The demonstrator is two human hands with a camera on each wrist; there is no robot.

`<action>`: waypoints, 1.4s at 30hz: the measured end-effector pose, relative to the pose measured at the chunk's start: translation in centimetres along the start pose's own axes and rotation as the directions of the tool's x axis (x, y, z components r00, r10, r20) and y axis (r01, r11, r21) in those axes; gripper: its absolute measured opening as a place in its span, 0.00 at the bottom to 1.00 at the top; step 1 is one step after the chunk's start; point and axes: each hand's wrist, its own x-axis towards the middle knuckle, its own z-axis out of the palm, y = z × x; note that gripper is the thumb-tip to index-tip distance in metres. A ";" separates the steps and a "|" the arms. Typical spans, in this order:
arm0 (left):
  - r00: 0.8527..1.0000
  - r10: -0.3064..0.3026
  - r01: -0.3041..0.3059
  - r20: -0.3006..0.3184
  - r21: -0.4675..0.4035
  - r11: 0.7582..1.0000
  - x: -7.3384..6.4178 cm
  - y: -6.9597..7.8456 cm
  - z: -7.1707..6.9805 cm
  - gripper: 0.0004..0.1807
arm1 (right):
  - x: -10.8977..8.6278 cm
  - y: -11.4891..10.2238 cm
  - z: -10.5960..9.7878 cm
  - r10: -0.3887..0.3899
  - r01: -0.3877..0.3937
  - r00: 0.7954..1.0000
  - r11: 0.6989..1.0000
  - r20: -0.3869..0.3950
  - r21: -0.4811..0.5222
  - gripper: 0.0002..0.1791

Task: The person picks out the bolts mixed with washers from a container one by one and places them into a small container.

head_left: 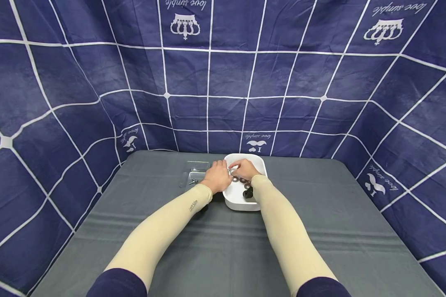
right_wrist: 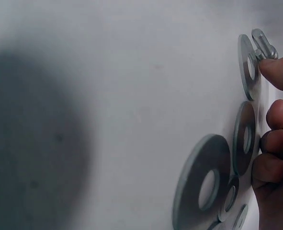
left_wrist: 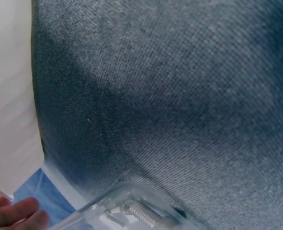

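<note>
Over the white tray (head_left: 241, 207), my right hand (head_left: 245, 170) pinches a small shiny metal fitting with rounded bar-like ends (right_wrist: 262, 43); the thumb (right_wrist: 281, 73) presses against it in the right wrist view. My left hand (head_left: 218, 176) lies at the tray's left rim, its back to the head camera and its fingers pointing away. The silver piece appears right between both hands, and I cannot tell whether the left fingers grip it too. Flat metal washers (right_wrist: 203, 184) rest on the tray floor below the right hand. Curled left fingertips (left_wrist: 19, 211) show beside the tray wall.
A clear plastic box (head_left: 193, 176) stands left of the tray, with metal hardware inside, including a threaded piece (left_wrist: 143, 211). A black object (head_left: 247, 192) sits in the tray's near part. Grey cloth (head_left: 223, 251) covers the table, and a blue curtain (head_left: 230, 74) rises behind.
</note>
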 end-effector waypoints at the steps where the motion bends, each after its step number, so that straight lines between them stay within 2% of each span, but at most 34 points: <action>1: 1.000 -0.003 0.003 0.003 0.000 1.000 0.0 0.0 0.0 0.36 | 0.0 0.0 0.0 -0.001 0.001 1.000 1.000 -0.001 0.003 0.18; 14: 1.000 -0.014 0.014 -0.006 -0.007 1.000 0.2 0.0 0.3 0.35 | -0.1 0.2 0.2 0.016 -0.016 1.000 1.000 -0.018 0.020 0.09; 24: 1.000 -0.013 0.013 -0.005 -0.019 1.000 -0.2 0.1 0.2 0.33 | -0.3 0.4 0.2 0.030 -0.030 0.999 1.000 0.020 0.003 0.05; 36: 1.000 -0.010 0.010 -0.008 -0.021 1.000 0.4 0.1 0.1 0.31 | -0.3 -0.1 -0.5 0.027 -0.022 0.998 0.996 0.052 -0.091 0.03; 42: 1.000 -0.004 0.004 -0.002 -0.014 1.000 0.4 0.1 0.0 0.31 | -0.3 -0.1 -0.5 0.017 -0.012 0.999 0.996 0.051 -0.089 0.02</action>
